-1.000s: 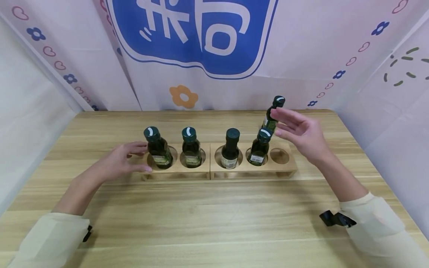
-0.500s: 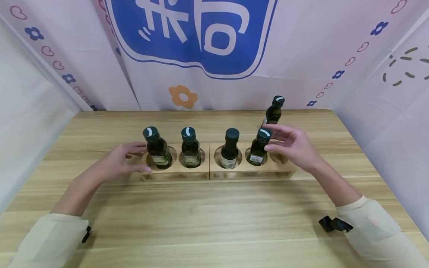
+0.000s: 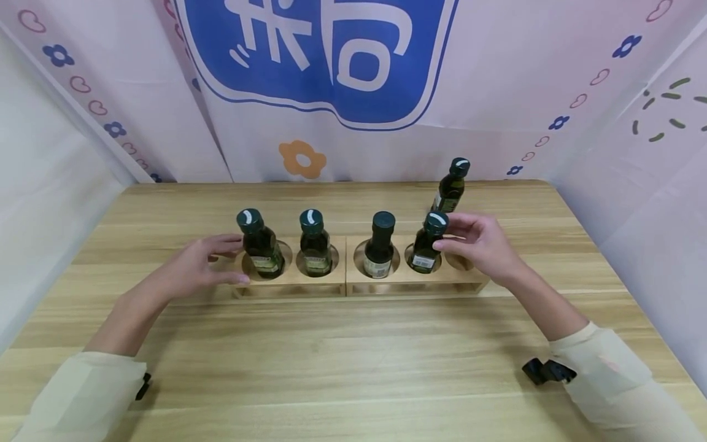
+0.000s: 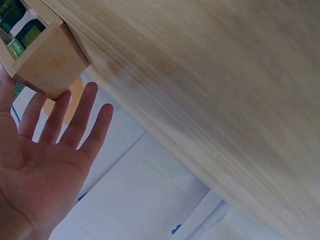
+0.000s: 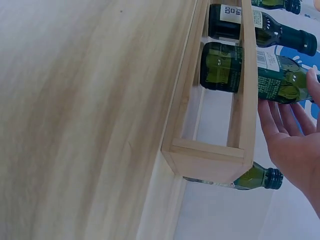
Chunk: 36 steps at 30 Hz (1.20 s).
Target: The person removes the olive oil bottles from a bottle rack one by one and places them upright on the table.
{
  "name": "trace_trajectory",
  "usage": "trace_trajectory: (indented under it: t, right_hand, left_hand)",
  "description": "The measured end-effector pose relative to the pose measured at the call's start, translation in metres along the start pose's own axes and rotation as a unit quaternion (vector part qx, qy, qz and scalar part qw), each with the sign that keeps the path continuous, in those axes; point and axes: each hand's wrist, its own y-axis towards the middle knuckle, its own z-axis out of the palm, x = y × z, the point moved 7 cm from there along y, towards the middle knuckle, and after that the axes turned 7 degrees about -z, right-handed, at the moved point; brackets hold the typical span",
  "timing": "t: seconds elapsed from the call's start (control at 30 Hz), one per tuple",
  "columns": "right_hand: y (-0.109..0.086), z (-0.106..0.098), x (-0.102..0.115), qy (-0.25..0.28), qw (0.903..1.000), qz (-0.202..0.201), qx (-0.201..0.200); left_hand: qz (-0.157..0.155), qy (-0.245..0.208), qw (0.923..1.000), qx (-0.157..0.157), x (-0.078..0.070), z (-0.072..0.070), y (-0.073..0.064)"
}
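Observation:
In the head view, my right hand [image 3: 479, 250] holds a small dark green glass bottle [image 3: 425, 248], thumb in front and fingers behind. That bottle stands in a round hole of the wooden bottle rack [image 3: 345, 261]; the right wrist view shows its base inside the frame. The hole to its right is partly covered by the hand. My left hand [image 3: 196, 267] lies at the rack's left end, fingers extended; in the left wrist view its fingertips reach the rack's end panel [image 4: 52, 62]. Nearest it stands the leftmost green bottle [image 3: 264, 248].
Two more bottles stand in the rack, a green-capped one [image 3: 316, 248] and a slimmer dark-necked one [image 3: 379, 248]. Behind the rack's right part, another green bottle [image 3: 450, 187] stands on the wooden table [image 3: 342, 362]. A printed cloth [image 3: 486, 92] hangs behind.
My right hand has moved left and down from near the rear bottle to the rack's rightmost bottle, and its fingers have closed round it. The left hand stays where it was.

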Motion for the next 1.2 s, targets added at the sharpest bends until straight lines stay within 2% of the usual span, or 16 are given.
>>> trace_trajectory:
  t: [0.17,0.43,0.6,0.9,1.2]
  right_hand:
    - [0.0000,-0.0004,-0.0033,-0.003,0.9999,0.013,-0.003]
    - [0.0012,0.0021,-0.0032,0.001,0.9999,-0.011,0.006]
    - [0.0011,0.0018,-0.0041,-0.009,0.9999,-0.011,-0.003]
    - [0.0027,0.0041,0.0002,0.024,0.9983,-0.050,-0.015]
    - [0.0028,0.0053,0.0018,0.024,0.9977,-0.059,-0.021]
  left_hand:
    - [-0.006,-0.005,1.0000,0.003,0.0007,0.0009,0.0007]
    - [-0.004,-0.008,1.0000,0.000,0.0015,0.0010,0.0004]
    - [-0.003,-0.010,0.9999,0.000,0.0011,0.0011,0.0004]
    - [-0.008,-0.012,0.9999,0.005,0.0009,0.0011,0.0008]
    - [-0.009,-0.005,0.9999,0.005,0.0013,0.0015,0.0017]
